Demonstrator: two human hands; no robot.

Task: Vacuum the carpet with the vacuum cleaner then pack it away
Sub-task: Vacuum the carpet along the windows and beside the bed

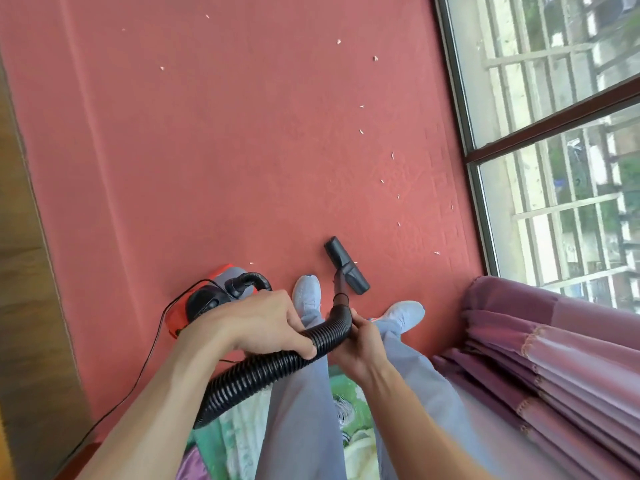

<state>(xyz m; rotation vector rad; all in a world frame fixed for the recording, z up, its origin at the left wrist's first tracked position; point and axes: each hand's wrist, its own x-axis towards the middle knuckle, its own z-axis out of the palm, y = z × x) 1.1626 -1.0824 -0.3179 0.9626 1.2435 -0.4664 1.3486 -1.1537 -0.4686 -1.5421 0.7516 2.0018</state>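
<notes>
Step in hand: vacuuming, and probably early in it, since small white paper scraps [361, 131] dot the plain red carpet [207, 150] along its window-side edge and toward its far end.
Left hand [263, 323]: fingers curled over the black ribbed hose [242, 375], gripping it mid-length.
Right hand [360, 344]: wrapped round the hose's end, where the wand begins.
Nozzle: the flat black floor nozzle [346, 265] rests on the carpet just ahead of the pale shoes.
Vacuum cleaner: the red and grey canister vacuum cleaner [207, 299] stands on the carpet beside the left shoe.
Next move: push the nozzle along the window-side edge over the nearest scraps, the left hand feeding slack so the canister is not dragged.
</notes>
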